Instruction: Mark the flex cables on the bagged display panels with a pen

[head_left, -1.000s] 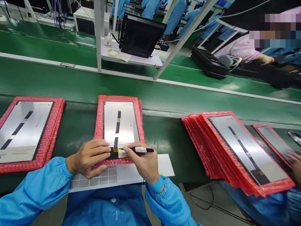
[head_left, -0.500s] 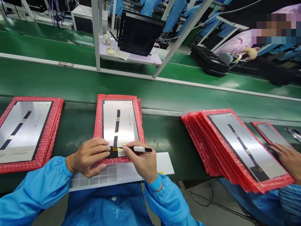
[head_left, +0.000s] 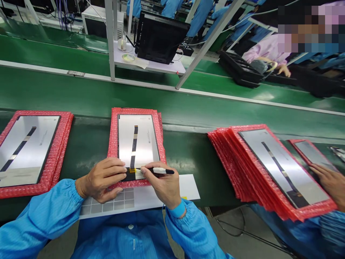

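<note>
Brought farther into view since a second ago, a co-worker's hand (head_left: 329, 182) is laid over the far panel (head_left: 312, 153); at centre, work is seemingly kept to one spot. A pen-like tool (head_left: 164, 171) is pinched in the grip of the right hand (head_left: 165, 185), aimed at yellow tape (head_left: 133, 171) on the display panel (head_left: 145, 144), which is laid on red bubble wrap (head_left: 114, 133) and touched by the left hand (head_left: 104, 180), fingers outstretched.

At the centre, a silvery panel (head_left: 147, 144) carries a black strip (head_left: 134, 144) with pale bands and a yellow lower end. Bubble-patterned red wrap (head_left: 114, 133) borders it. The pen (head_left: 160, 170) is white and black. Sleeves (head_left: 54, 208) along the bottom are bright blue; the white sheet (head_left: 190, 185) bears a grey grid. The bench (head_left: 188, 158) is dark green, the monitor (head_left: 161, 37) at upper centre black, a co-worker's sleeve (head_left: 260, 50) at upper right pink.
</note>
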The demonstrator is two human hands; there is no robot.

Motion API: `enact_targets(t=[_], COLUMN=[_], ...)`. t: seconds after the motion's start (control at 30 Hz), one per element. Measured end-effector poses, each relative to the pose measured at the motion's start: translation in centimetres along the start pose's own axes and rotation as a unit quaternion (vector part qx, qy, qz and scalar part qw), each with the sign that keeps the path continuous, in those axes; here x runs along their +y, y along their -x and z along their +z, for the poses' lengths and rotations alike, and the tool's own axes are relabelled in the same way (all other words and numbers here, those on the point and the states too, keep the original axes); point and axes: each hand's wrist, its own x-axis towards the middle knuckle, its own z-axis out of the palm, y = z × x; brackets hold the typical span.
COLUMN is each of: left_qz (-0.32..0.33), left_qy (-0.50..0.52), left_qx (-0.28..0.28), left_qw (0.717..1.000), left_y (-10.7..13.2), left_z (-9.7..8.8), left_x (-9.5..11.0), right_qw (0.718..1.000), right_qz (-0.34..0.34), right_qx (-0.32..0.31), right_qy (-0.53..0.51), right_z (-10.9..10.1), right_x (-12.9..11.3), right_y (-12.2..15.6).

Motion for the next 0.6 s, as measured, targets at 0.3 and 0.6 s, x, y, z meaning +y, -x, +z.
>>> enact_targets(t=[0.3,0.6], left_qz=[0.002,-0.013], left_qy=[0.003,-0.012], left_qx=[-0.008,-0.054], left_qw=[1.000,0.998], left_y=[-0.37,-0.09], left_z=[-0.17,0.05], left_x=[0.13,0.16], right_qw=[1.000,1.000], right_qz=[-0.002,-0.003], right_qx=[-0.002,-0.004], right_qy=[0.005,0.010], right_z=[-0.06,-0.05], right_x=[-0.10,-0.04], right_y=[-0.11,-0.02])
